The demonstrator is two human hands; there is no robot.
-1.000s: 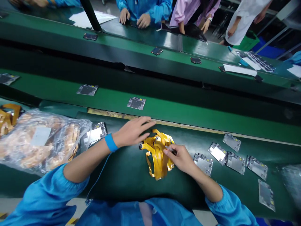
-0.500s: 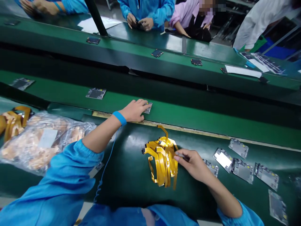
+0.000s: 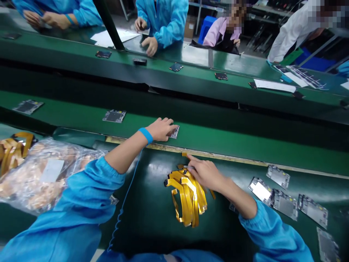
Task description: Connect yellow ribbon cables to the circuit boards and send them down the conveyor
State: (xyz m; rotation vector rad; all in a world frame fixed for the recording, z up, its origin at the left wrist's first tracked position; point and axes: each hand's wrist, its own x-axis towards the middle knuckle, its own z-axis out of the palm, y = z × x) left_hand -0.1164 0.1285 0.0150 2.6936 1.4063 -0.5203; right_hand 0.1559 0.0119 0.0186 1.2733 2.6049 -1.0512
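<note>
My left hand reaches onto the green strip, its thumb and fingers around the left side of a small circuit board. The hand covers part of that board. My right hand is over the top of a bundle of yellow flat flex cables. A thin grey tool, its exact kind unclear, is held in its closed fingers. The stretched index finger touches near the raised end of one flex cable.
Several circuit boards lie at right. A clear plastic bag of copper-coloured parts is at left, beside more flex cables. A wooden edge borders the strip. A blue coiled cord hangs from my left wristband. Co-workers sit opposite.
My right hand has moved up and left, from the bundle's right side to its top, reaching the raised cable end. My left hand stays at the board. A co-worker opposite has spread their hands apart.
</note>
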